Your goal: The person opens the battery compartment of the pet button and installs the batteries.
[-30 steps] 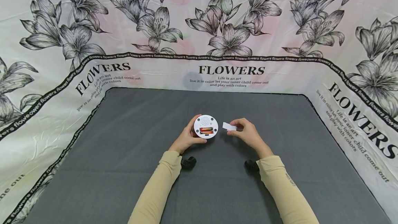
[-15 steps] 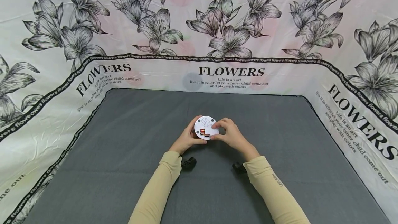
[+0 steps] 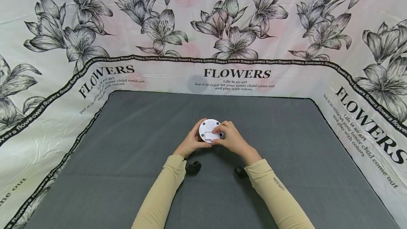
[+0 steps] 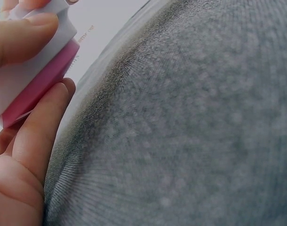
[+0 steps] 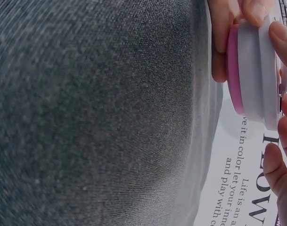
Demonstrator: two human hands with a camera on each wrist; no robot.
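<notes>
A round white battery-powered device (image 3: pixel 206 125), with speaker holes and small dark feet on its back, is held up over the table. My left hand (image 3: pixel 188 144) grips it by the left rim, thumb below and fingers behind. A small white battery cover (image 3: pixel 211 136) lies over the battery compartment, pinched by my right hand (image 3: pixel 234 141); whether it sits flush cannot be told. The batteries are hidden. A pink band (image 4: pixel 42 87) shows on the device's front side in the left wrist view. In the right wrist view, right-hand fingertips (image 5: pixel 274 162) are at the device's back face.
A dark grey cloth (image 3: pixel 159 116) covers the table. White fabric (image 3: pixel 235 45) printed with flowers and lettering surrounds its back and sides. Black wrist-worn pieces (image 3: pixel 193 167) show beside the sleeves.
My right hand has moved left with the cover, bringing it from beside the device onto the battery compartment. The two batteries are now covered. My left hand has kept its grip in place.
</notes>
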